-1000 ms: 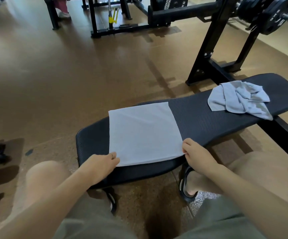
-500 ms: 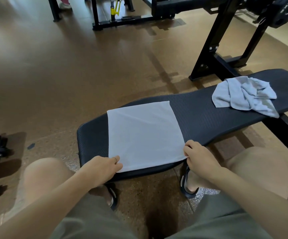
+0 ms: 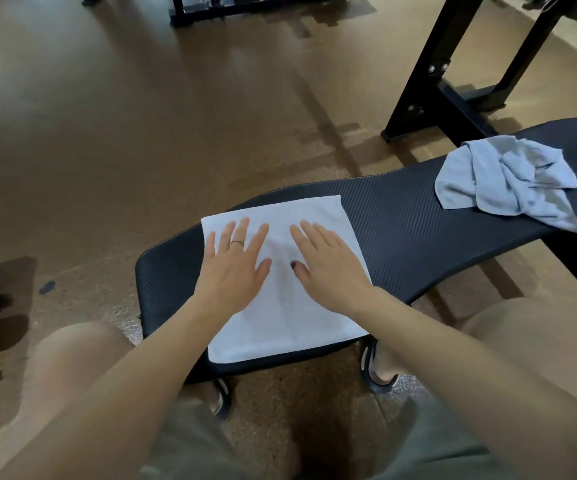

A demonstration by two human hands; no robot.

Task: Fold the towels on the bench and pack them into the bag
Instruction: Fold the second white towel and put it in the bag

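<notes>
1. Towels on the bench (image 3: 401,230): my white folded towel (image 3: 287,320) lies flat and square at the near left end, its near edge at the bench's front edge.
2. My left hand (image 3: 233,271) and right hand (image 3: 332,271) press flat on it, fingers spread, side by side, gripping nothing.
3. Grey towel (image 3: 508,181) sits crumpled toward the far right end.

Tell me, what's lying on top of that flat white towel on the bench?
Both hands rest flat on the white towel: the left hand and the right hand, fingers spread. Nothing else lies on it. The bench surface beneath it is covered.
</notes>
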